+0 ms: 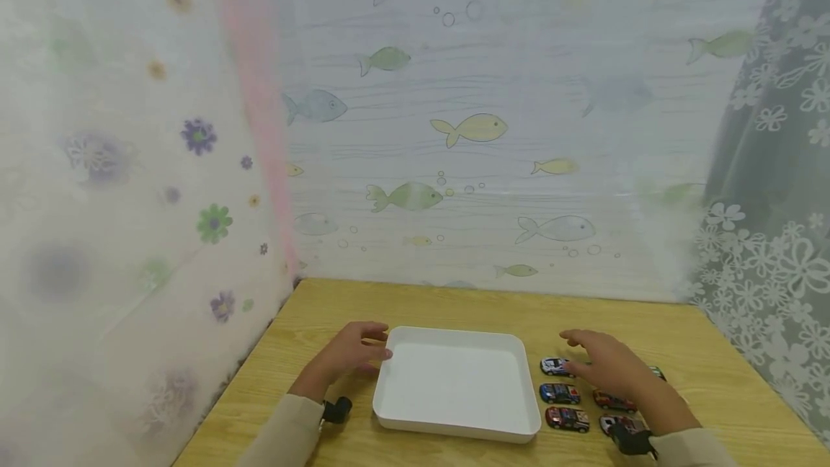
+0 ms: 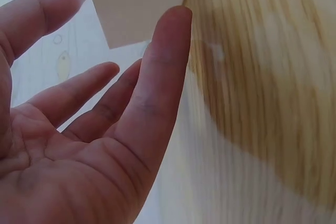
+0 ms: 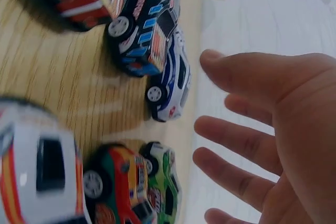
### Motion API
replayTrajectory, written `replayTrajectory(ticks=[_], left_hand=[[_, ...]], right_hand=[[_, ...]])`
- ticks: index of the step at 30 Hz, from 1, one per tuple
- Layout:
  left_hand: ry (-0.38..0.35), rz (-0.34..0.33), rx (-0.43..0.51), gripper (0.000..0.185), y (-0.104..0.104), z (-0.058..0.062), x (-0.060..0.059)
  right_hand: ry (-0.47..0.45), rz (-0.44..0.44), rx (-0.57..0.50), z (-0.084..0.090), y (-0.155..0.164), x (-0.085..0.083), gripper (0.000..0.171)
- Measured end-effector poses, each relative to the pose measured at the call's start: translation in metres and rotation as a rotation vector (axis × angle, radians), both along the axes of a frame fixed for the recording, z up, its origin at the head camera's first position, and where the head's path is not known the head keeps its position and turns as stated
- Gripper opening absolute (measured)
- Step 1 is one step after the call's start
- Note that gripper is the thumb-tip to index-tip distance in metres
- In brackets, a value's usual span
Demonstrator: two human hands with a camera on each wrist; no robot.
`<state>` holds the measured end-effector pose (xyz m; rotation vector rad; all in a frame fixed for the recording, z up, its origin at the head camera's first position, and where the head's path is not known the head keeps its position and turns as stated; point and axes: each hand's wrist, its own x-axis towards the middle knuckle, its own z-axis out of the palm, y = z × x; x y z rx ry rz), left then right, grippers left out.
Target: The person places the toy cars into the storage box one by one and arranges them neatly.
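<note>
A shallow white tray is set on a wood-grain table, flanked by a person's two bare hands. To the tray's left, the left hand is held with its fingers spread and loosely bent, the thumb shown at the tray's left rim; whether the rim is touched cannot be told. To the tray's right, the right hand is held over toy cars, fingers spread apart, with a gap shown between fingertips and cars in the right wrist view.

Six cars are parked in two columns right of the tray. Nearest the tray are lined up a white-and-blue car, a blue-and-black car and a red-and-black car. Farther from it, a green car is partly hidden by the right hand in the head view, followed by a red car and a white car striped in red and yellow. Lettering is printed on the sides of the blue-and-black car and the green car, too small and blurred to be read. Beyond the tray, a pale curtain is decorated with drawn fish.
</note>
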<state>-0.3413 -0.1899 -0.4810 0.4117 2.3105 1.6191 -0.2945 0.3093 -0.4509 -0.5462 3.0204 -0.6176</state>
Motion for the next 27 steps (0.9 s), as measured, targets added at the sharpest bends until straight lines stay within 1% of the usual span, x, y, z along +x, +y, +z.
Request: replayTrajectory(ticks=[3,8,16,23,27], left_hand=[[-0.026,-0.013,0.040,0.071,0.001,-0.003,-0.002],[-0.058,-0.009,0.077,0.064,0.004,-0.006,-0.001],[-0.102,0.012,0.141,0.058,0.003,-0.013,-0.001],[-0.140,0.012,0.186,0.060,0.000,-0.017,-0.001],[-0.164,0.005,0.223,0.061,-0.001,-0.019,-0.003]], right_hand=[[0.003,-0.021,-0.015,-0.005,0.000,-0.002,0.053],[0.004,-0.059,-0.025,-0.009,-0.002,-0.004,0.043],[-0.047,-0.096,-0.066,-0.011,-0.006,-0.004,0.035],[-0.055,-0.119,-0.049,-0.014,-0.006,-0.007,0.024],[-0.053,-0.135,-0.031,-0.012,-0.008,-0.007,0.021]])
